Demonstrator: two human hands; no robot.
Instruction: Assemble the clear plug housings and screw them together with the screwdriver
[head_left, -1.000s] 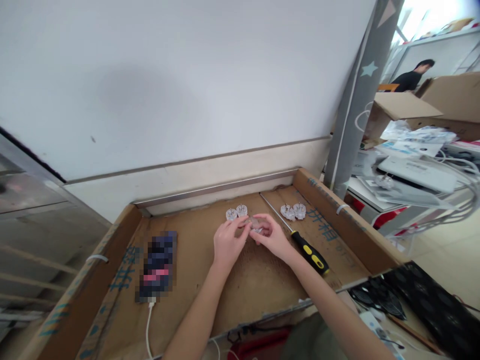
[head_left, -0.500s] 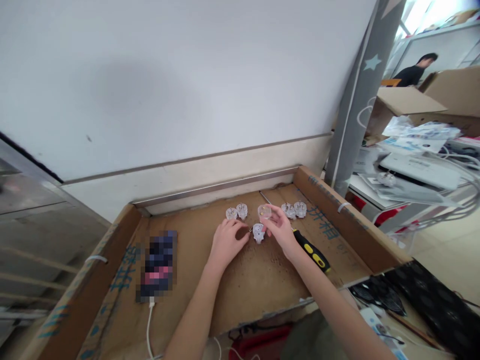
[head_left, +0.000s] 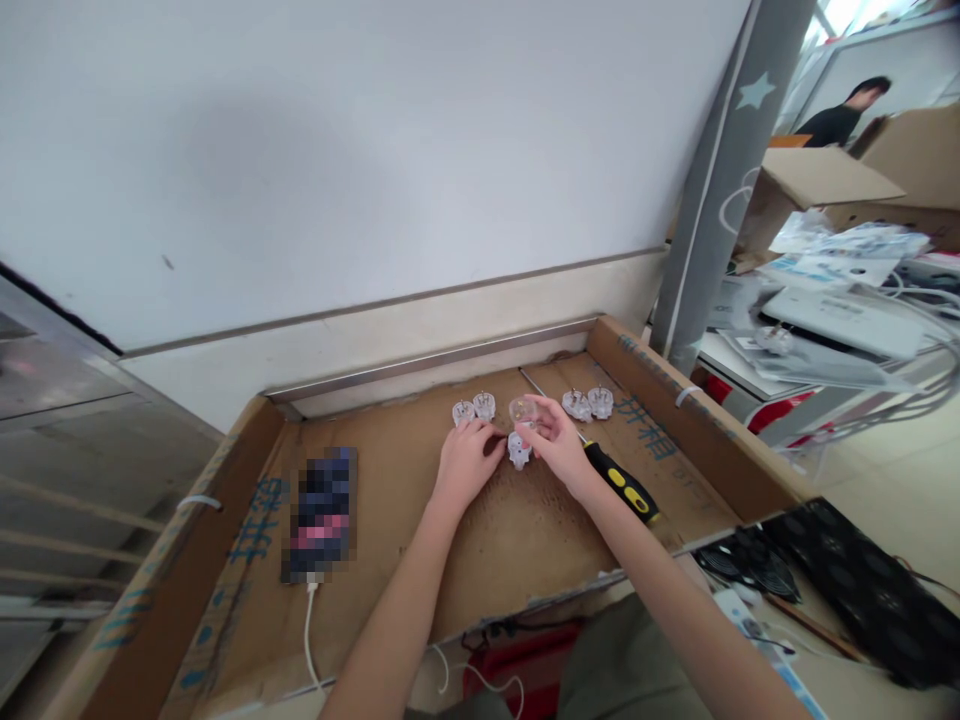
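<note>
Between my hands a small white plug piece (head_left: 518, 451) lies on the cardboard. My right hand (head_left: 553, 440) is closed on a clear plastic plug cover (head_left: 523, 410), held just above that piece. My left hand (head_left: 470, 460) rests at the piece's left side, thumb and fingers drawn together; whatever is at its fingertips is too small to make out. Two clear plugs with pins (head_left: 473, 407) sit beyond my left hand, and two more (head_left: 588, 403) stand to the right. A screwdriver with a black and yellow handle (head_left: 621, 483) lies beside my right forearm.
A cardboard tray with raised sides (head_left: 697, 430) surrounds the work. At its left lies a blurred phone-like object (head_left: 321, 515) with a white cable. A grey pillar (head_left: 712, 220), boxes and bagged items stand at the right, with a person (head_left: 840, 115) behind.
My right hand has brought the clear cover slightly left, over the white piece. My left hand has come slightly closer to that piece. The whole view has shifted a little.
</note>
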